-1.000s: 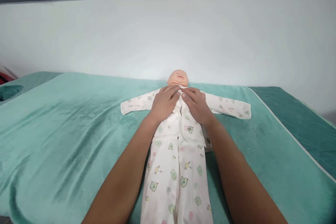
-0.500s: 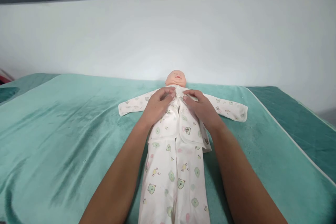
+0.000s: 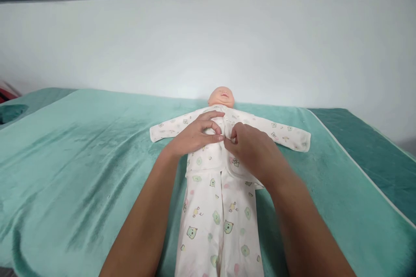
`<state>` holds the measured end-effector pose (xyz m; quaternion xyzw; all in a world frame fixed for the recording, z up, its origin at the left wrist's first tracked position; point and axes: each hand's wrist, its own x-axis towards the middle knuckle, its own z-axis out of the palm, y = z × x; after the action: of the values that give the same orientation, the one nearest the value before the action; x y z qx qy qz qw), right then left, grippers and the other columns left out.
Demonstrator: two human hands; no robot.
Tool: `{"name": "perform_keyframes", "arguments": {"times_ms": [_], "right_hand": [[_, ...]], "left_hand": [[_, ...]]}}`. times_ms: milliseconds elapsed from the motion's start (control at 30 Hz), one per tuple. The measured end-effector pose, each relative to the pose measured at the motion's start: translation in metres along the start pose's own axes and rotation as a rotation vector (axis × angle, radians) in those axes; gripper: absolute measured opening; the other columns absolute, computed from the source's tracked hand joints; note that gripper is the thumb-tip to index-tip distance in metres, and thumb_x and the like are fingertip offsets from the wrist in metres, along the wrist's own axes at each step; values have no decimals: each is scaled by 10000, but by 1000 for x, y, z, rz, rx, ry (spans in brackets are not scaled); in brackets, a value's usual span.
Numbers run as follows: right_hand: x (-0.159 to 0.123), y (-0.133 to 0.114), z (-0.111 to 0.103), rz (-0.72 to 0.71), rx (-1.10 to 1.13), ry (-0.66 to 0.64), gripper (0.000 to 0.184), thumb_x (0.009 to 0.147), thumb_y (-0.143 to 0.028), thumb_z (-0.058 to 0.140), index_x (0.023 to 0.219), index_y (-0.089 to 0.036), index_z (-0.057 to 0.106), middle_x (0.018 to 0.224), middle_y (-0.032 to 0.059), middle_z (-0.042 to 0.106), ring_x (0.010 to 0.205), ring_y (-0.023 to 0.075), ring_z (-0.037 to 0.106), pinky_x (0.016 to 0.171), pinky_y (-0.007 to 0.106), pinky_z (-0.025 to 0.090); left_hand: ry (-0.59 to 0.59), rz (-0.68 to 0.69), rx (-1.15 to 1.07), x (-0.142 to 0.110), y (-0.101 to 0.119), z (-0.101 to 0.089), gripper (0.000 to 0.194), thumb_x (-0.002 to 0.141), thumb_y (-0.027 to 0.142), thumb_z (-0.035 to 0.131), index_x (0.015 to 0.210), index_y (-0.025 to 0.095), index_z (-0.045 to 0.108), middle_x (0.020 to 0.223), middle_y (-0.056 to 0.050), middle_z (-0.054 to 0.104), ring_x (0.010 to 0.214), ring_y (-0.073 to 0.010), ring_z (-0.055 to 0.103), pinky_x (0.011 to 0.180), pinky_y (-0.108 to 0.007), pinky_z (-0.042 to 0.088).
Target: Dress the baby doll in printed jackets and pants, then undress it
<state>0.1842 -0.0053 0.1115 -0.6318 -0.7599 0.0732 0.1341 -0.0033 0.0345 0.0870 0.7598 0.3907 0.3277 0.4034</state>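
A baby doll (image 3: 222,95) lies on its back on a teal blanket (image 3: 81,156), dressed in a white printed top (image 3: 279,132) with sleeves spread out and matching trousers (image 3: 221,220). My left hand (image 3: 195,134) pinches the left front edge of the top at the chest, thumb against fingers. My right hand (image 3: 251,147) is curled and pinches the right front edge beside it. Both hands meet at the top's middle opening.
The blanket covers a bed against a white wall (image 3: 208,43). A darker green cover (image 3: 367,147) shows at the right, past the blanket's white edge. A red thing (image 3: 4,91) peeks in at the far left.
Both hands lay flat on the doll's chest before. They have slid a little down toward me and curled into pinches on the top's front edges.
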Motion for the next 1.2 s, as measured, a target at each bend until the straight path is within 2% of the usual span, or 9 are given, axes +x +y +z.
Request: {"name": "perform_keyframes", "arguments": {"times_ms": [200,400,500,633,733,933,1200], "right_hand": [[-4,-10,-3,-3,-20,-13,151,861,-316,557,802,-217,460,799,28,600,589,144,454,530,288,274],[-3,-3,-7,9,52,-53,190,858,-231,492,685,-217,416,651,2,549,538,127,380,516,297,262],[2,8,-10,27,235,-106,246,888,-278,489,655,-212,442,625,-9,556,539,120,395,505,287,272],[9,20,-11,4,628,-218,277,919,-388,532,706,-212,523,602,-24,588,549,114,488,521,257,340],[12,22,-6,-12,817,-191,297,919,-407,562,700,-209,530,539,-40,546,507,99,465,507,242,335],[15,18,5,-31,1018,-134,336,885,-399,630,637,-203,517,523,-42,524,458,86,431,460,237,320],[13,18,9,-59,1045,-103,409,890,-466,647,601,-190,561,504,-28,522,442,80,421,453,244,315]], "left_hand": [[-48,22,-91,-1,-2,-3,178,873,421,664,841,250,701,1575,2,403,1489,-292,320,1095,-485,437],[-69,81,11,0,2,-1,202,901,434,631,844,253,702,1597,11,387,1531,-275,243,1208,-515,295],[-74,92,60,1,2,0,197,910,424,616,858,258,709,1608,13,371,1537,-260,228,1216,-498,291],[-75,95,99,2,4,0,206,918,421,600,853,258,707,1609,17,373,1537,-258,228,1245,-506,224],[-72,83,56,2,5,-1,201,913,419,606,834,256,694,1610,34,371,1543,-264,211,1247,-504,224],[-51,85,1,1,7,0,200,924,400,596,820,251,681,1587,38,409,1533,-266,242,1238,-518,244],[-52,78,48,4,7,2,238,928,395,577,778,237,673,1561,40,447,1511,-270,284,1230,-505,256]]}}
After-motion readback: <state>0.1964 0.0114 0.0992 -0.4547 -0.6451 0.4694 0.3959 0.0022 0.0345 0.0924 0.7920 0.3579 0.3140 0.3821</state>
